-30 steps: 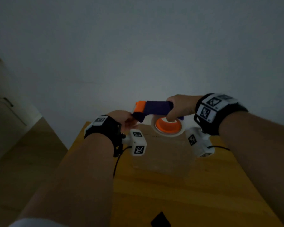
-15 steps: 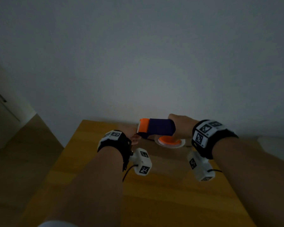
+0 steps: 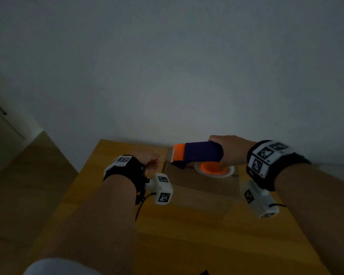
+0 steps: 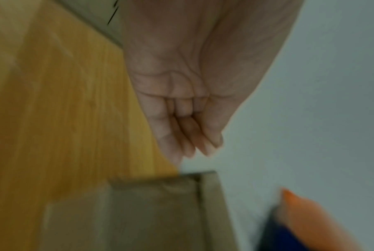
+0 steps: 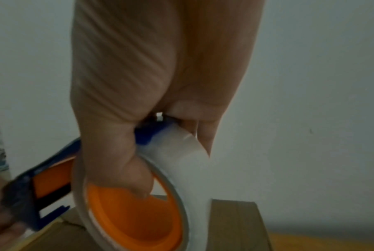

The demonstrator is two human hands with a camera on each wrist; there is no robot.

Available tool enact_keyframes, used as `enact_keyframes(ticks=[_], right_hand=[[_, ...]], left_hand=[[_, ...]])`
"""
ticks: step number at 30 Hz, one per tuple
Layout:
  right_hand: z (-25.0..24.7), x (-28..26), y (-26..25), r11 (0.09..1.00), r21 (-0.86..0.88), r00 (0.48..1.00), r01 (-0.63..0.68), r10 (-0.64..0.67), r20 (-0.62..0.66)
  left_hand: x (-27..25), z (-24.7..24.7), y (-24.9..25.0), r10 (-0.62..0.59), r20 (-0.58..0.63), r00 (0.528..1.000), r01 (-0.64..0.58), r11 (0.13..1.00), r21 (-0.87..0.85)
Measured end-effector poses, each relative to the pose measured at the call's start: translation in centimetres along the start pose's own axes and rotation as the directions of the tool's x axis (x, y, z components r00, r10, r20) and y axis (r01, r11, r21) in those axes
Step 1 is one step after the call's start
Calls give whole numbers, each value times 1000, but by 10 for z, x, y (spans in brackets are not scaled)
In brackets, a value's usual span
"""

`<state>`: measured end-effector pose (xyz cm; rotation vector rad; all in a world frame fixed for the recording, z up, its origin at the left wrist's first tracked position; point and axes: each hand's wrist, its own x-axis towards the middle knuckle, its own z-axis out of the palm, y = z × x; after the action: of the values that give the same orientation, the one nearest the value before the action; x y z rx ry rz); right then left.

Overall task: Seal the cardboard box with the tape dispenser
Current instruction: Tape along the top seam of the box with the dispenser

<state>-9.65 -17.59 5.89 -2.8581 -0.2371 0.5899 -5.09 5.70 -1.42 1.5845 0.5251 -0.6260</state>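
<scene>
A brown cardboard box (image 3: 203, 189) stands on the wooden table (image 3: 187, 245), its top flaps down. My right hand (image 3: 225, 154) grips the blue and orange tape dispenser (image 3: 201, 154) over the box's far edge, nose pointing left. In the right wrist view my thumb is curled into the orange core (image 5: 134, 214) of the white tape roll (image 5: 181, 152). My left hand (image 3: 150, 161) hovers just left of the box's far left corner. Its fingers (image 4: 194, 139) are loosely curled and hold nothing, a little clear of the box corner (image 4: 160, 212).
A plain grey wall rises right behind the table. A pale cabinet (image 3: 0, 124) and wooden floor (image 3: 28, 185) lie to the left. A small black object (image 3: 204, 272) shows at the table's near edge. The scene is dim.
The dispenser has come down onto the box's far edge. My left hand, which was at the dispenser's nose, has drawn back to the left. The head view has shifted.
</scene>
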Motion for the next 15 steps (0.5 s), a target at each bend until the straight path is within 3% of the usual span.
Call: enact_keyframes(ticks=[12,15], right_hand=[[-15,1,-5,989,-147,998,-17,27,64],[-14,1,-5,982,-186,996,-32,47,77]], left_hand=[[7,-35,-7,-45,-86,995,31,987,-155],[9,-28,-10,-29,-70,997,24,997,-74]])
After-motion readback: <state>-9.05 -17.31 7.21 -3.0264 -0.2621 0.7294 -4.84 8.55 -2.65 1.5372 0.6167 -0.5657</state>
